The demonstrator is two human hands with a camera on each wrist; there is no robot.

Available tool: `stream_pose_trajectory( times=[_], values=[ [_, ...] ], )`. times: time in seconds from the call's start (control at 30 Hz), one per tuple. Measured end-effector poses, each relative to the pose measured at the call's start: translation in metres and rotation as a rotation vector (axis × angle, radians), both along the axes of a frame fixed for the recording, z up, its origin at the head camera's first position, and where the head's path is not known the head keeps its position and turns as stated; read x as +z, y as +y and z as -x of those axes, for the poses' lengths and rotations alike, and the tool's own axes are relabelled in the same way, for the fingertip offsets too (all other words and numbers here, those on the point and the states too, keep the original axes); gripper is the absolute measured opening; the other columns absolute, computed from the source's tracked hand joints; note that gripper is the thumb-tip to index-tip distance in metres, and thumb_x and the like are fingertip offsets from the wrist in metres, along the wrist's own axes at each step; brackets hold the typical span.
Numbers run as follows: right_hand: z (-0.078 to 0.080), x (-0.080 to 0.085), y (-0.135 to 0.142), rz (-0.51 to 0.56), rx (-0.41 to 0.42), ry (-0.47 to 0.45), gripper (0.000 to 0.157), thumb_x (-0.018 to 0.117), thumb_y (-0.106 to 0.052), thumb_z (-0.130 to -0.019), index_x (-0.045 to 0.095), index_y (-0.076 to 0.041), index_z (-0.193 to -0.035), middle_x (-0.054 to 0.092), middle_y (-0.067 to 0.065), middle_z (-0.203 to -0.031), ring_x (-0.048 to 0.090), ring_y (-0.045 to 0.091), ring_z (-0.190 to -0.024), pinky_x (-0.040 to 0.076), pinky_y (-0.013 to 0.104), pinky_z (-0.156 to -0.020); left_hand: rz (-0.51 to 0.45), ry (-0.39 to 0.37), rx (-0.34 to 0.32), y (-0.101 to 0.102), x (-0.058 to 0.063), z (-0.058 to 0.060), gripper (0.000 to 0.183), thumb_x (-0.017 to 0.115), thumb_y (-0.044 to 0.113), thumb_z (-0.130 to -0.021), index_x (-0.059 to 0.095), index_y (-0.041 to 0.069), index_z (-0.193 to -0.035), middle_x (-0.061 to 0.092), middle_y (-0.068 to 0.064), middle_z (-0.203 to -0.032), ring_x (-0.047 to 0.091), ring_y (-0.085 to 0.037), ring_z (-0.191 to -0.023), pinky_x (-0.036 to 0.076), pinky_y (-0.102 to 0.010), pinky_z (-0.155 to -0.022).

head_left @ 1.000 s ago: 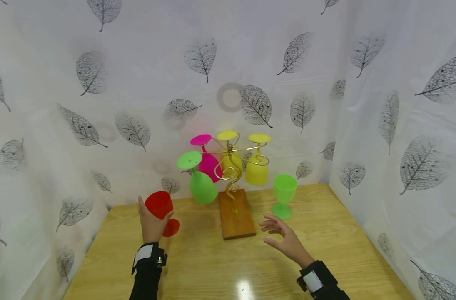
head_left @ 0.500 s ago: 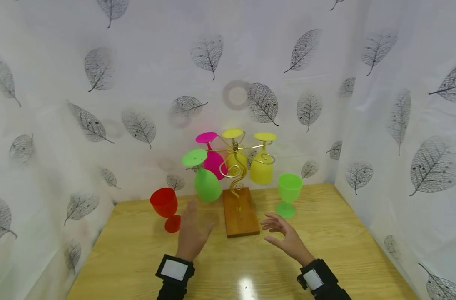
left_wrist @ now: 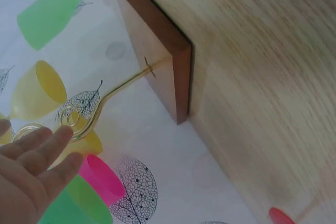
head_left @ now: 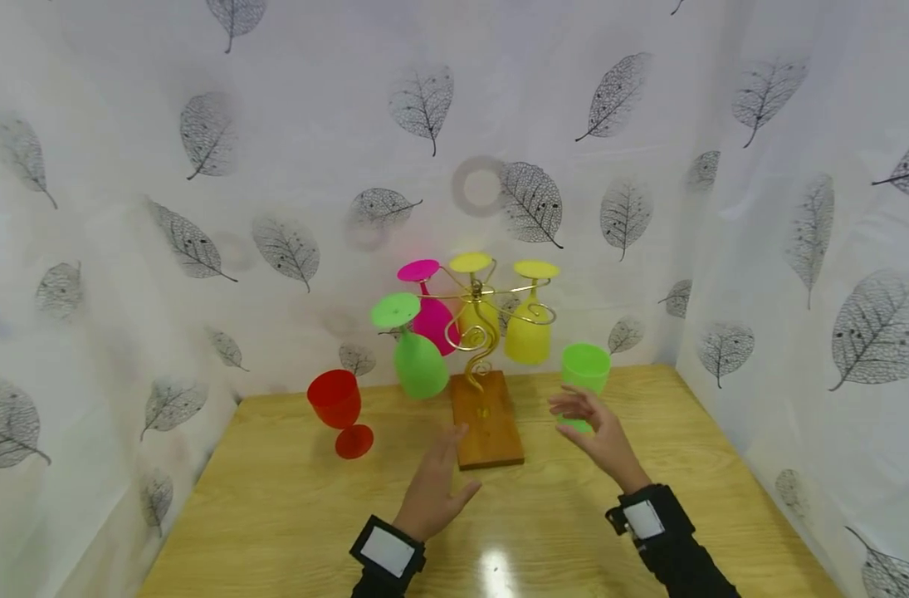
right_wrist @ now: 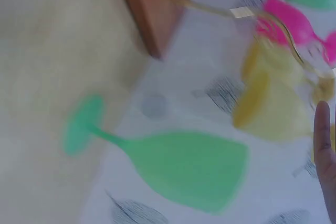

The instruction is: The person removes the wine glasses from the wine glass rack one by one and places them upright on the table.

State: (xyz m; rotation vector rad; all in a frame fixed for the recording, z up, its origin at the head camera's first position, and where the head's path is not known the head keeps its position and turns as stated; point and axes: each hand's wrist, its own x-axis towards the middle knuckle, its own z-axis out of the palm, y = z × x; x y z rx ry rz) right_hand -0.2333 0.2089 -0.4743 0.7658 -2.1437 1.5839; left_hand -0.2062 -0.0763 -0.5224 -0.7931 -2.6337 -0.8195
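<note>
My left hand point(head_left: 433, 490), fingers extended and thumb apart, is just in front of the wooden base point(head_left: 487, 432) of a gold wire goblet rack point(head_left: 488, 332), holding nothing. My right hand point(head_left: 602, 436) reaches before the upright green goblet point(head_left: 585, 365), fingers and thumb spread apart, and covers part of its stem. In the right wrist view this goblet point(right_wrist: 189, 166) stands apart from the one visible finger. Upside down on the rack hang a green goblet point(head_left: 421, 365), a magenta goblet point(head_left: 435, 322) and two yellow goblets point(head_left: 527, 339). A red goblet point(head_left: 336, 400) stands at the left.
The light wooden table point(head_left: 275, 515) ends at the back against a white curtain point(head_left: 312, 124) printed with dark leaves. More of the curtain runs along both sides. The rack's wire arms spread out above the base at the back middle.
My left hand let go of the red goblet and moved right, to the front of the rack base. My right hand moved right and forward to the upright green goblet. The head view shifted slightly.
</note>
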Motion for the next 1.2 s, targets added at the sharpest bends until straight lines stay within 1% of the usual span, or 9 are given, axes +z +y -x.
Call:
stream_pose_trajectory(
  times=[0.1, 0.2, 0.27, 0.37, 0.5, 0.73, 0.87, 1.0, 1.2],
  values=[
    [0.021, 0.038, 0.013, 0.006, -0.081, 0.052, 0.053, 0.063, 0.009, -0.081, 0.045, 0.006, -0.131, 0.061, 0.027, -0.112, 0.061, 0.001, -0.1, 0.049, 0.015, -0.088, 0.0, -0.041, -0.04, 0.001, 0.0, -0.004, 0.078, 0.063, 0.036, -0.089, 0.018, 0.019, -0.151, 0.033, -0.01, -0.151, 0.04, -0.031, -0.134, 0.042, -0.049, -0.104],
    [0.045, 0.07, 0.024, -0.06, -0.171, 0.127, 0.049, 0.065, 0.003, -0.083, 0.049, 0.001, -0.129, 0.063, 0.024, -0.111, 0.059, -0.002, -0.099, 0.048, 0.015, -0.089, -0.002, -0.078, -0.059, 0.001, 0.0, -0.007, 0.076, 0.061, 0.036, -0.09, 0.019, 0.019, -0.151, 0.032, -0.011, -0.152, 0.04, -0.032, -0.134, 0.042, -0.049, -0.103],
    [0.063, 0.086, 0.028, -0.142, -0.237, 0.178, 0.047, 0.067, -0.003, -0.084, 0.053, -0.003, -0.128, 0.065, 0.019, -0.11, 0.06, 0.002, -0.099, 0.048, 0.02, -0.09, 0.004, -0.097, -0.046, 0.0, 0.0, -0.009, 0.075, 0.06, 0.036, -0.09, 0.019, 0.019, -0.151, 0.031, -0.011, -0.152, 0.039, -0.032, -0.134, 0.042, -0.049, -0.104],
    [0.087, 0.1, 0.03, -0.262, -0.322, 0.235, 0.044, 0.07, -0.009, -0.083, 0.057, -0.006, -0.124, 0.066, 0.015, -0.11, 0.062, 0.016, -0.1, 0.05, 0.033, -0.092, -0.002, -0.112, -0.032, -0.002, -0.001, -0.011, 0.074, 0.061, 0.034, -0.09, 0.022, 0.015, -0.15, 0.031, -0.012, -0.152, 0.039, -0.032, -0.134, 0.041, -0.05, -0.104],
    [0.111, 0.105, 0.029, -0.361, -0.396, 0.287, 0.039, 0.07, -0.008, -0.082, 0.059, -0.002, -0.12, 0.064, 0.018, -0.11, 0.059, 0.031, -0.1, 0.048, 0.046, -0.091, 0.001, -0.127, -0.029, -0.005, -0.004, -0.013, 0.073, 0.062, 0.031, -0.09, 0.022, 0.015, -0.15, 0.03, -0.013, -0.152, 0.039, -0.032, -0.134, 0.04, -0.05, -0.105],
    [0.14, 0.106, 0.021, -0.479, -0.486, 0.423, 0.039, 0.066, -0.003, -0.085, 0.057, -0.001, -0.123, 0.056, 0.02, -0.124, 0.052, 0.034, -0.115, 0.045, 0.043, -0.097, 0.023, -0.172, 0.006, -0.01, -0.005, -0.015, 0.074, 0.063, 0.03, -0.089, 0.022, 0.019, -0.15, 0.032, -0.016, -0.15, 0.04, -0.033, -0.134, 0.04, -0.05, -0.105],
    [0.152, 0.109, 0.017, -0.511, -0.442, 0.52, 0.041, 0.065, 0.001, -0.084, 0.056, 0.0, -0.124, 0.054, 0.019, -0.13, 0.05, 0.035, -0.12, 0.044, 0.042, -0.099, 0.007, -0.193, 0.009, -0.014, -0.006, -0.016, 0.073, 0.061, 0.031, -0.09, 0.021, 0.018, -0.15, 0.032, -0.017, -0.15, 0.039, -0.033, -0.134, 0.039, -0.051, -0.105],
    [0.162, 0.109, 0.017, -0.551, -0.385, 0.592, 0.043, 0.065, 0.007, -0.082, 0.057, 0.0, -0.124, 0.055, 0.019, -0.129, 0.053, 0.035, -0.117, 0.046, 0.043, -0.097, 0.01, -0.187, 0.014, -0.017, -0.006, -0.017, 0.073, 0.061, 0.03, -0.09, 0.021, 0.019, -0.15, 0.033, -0.017, -0.15, 0.04, -0.033, -0.134, 0.04, -0.052, -0.105],
    [0.169, 0.11, 0.017, -0.598, -0.341, 0.647, 0.035, 0.064, 0.008, -0.08, 0.064, 0.0, -0.115, 0.065, 0.021, -0.113, 0.061, 0.036, -0.102, 0.048, 0.045, -0.095, 0.018, -0.195, 0.039, -0.021, -0.007, -0.017, 0.073, 0.061, 0.029, -0.091, 0.019, 0.022, -0.15, 0.034, -0.017, -0.149, 0.041, -0.034, -0.133, 0.041, -0.052, -0.103]
  ],
)
